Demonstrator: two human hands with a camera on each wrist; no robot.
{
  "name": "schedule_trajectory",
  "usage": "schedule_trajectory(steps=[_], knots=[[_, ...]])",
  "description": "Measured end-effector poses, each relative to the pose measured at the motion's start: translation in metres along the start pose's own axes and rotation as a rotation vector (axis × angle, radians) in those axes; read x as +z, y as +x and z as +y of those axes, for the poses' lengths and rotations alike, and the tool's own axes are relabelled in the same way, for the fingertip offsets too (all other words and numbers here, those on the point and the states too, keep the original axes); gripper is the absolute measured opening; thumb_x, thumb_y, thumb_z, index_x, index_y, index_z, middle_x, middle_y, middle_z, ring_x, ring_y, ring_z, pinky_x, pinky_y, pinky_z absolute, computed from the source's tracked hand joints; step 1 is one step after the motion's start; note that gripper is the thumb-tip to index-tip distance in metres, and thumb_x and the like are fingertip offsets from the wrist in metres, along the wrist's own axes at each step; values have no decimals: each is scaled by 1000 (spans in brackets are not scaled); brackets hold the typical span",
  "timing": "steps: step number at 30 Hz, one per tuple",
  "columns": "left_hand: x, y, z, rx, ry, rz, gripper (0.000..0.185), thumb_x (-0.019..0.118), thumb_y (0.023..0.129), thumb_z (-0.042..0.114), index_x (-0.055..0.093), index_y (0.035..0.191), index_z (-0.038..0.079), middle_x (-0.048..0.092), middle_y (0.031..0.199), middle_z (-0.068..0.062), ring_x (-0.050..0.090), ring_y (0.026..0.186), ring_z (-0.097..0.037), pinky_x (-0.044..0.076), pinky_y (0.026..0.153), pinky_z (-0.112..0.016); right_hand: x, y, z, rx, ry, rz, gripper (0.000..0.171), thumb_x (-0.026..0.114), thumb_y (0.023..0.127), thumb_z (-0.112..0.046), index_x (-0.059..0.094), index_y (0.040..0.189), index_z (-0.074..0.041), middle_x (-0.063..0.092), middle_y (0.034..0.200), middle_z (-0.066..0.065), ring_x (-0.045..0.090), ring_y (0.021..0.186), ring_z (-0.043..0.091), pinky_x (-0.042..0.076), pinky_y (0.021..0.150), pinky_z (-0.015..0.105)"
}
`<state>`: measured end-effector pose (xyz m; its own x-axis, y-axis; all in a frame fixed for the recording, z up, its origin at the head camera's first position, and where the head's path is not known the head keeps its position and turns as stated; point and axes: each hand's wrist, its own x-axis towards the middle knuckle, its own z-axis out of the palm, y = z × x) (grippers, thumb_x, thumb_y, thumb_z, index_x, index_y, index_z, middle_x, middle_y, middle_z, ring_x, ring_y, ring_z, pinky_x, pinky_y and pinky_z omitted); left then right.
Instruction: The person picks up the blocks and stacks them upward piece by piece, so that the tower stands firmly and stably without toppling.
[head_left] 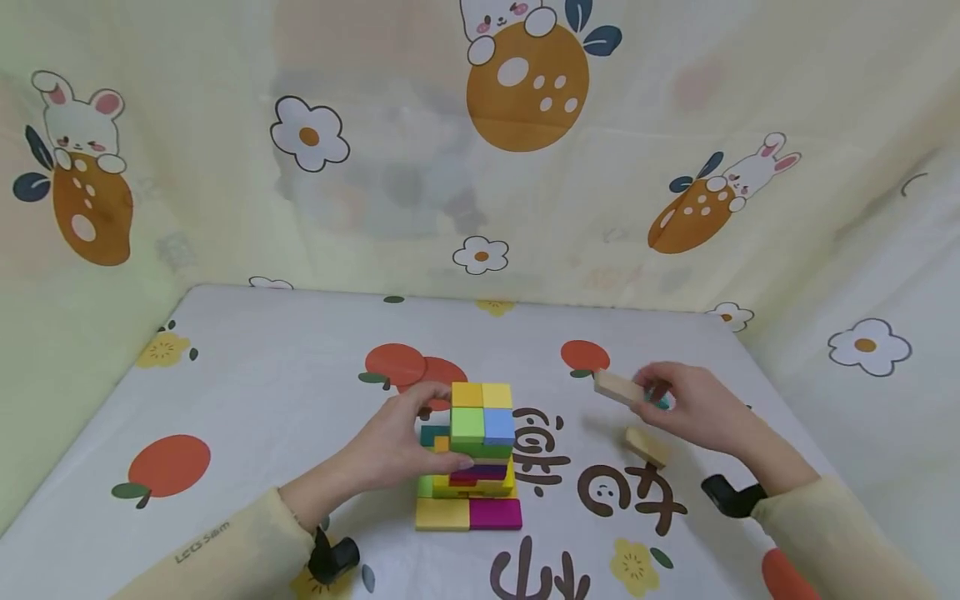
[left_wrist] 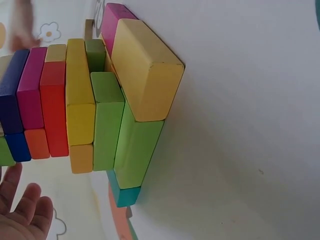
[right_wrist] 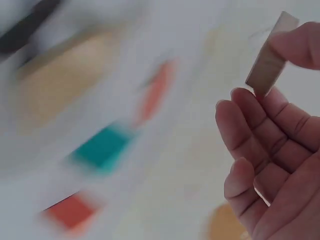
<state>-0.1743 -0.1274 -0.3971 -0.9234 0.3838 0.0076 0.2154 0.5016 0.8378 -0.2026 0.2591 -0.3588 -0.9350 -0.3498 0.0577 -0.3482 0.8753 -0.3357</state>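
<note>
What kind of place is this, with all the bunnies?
Probably a tabletop play corner, screened off at home or in a studio. A cartoon-print cloth covers the table, matching bunny curtains wall it in, and a block tower stands on it.

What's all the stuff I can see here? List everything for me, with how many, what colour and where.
block tower: one stack of many blocks, yellow, green, blue, red, purple, magenta and teal, mid-table.
held wooden block: one, plain pale wood, above the table on the right.
loose wooden block: one, plain pale wood, on the cloth right of the tower.
teal block: one, mostly hidden behind the right hand.
tablecloth: one, white with orange fruit, flowers and brown characters.
curtain: pale yellow with rabbits and flowers, behind and at the sides.
left hand: one, resting against the tower's left side.
right hand: one, fingers pinching the held wooden block.
</note>
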Motion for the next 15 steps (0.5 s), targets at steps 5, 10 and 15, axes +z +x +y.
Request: schedule_trajectory(steps=[5,10,15], knots=[[-1,-1,-2,1,-10,-1,72,92,74,29,57,133,10,64,126,-6,56,118,-34,55,97,-51,-17,27,-77,-210,21,1,19,79,86,-18,68,100,-12,67,96,-3,61,87,13,51,69,27],[-2,0,-4,22,-31,-12,71,91,75,29,57,134,9,64,127,-7,56,119,-35,53,98,-54,-18,47,-129,-350,-21,-48,19,78,86,-22,67,101,-15,65,99,-4,59,90,12,55,76,32],[-2,1,-6,53,-49,-25,69,91,76,28,56,133,9,64,128,-7,55,121,-35,51,102,-56,-13,56,-149,-377,-49,-98,19,77,85,-24,66,99,-17,64,100,-5,58,92,13,55,80,33]])
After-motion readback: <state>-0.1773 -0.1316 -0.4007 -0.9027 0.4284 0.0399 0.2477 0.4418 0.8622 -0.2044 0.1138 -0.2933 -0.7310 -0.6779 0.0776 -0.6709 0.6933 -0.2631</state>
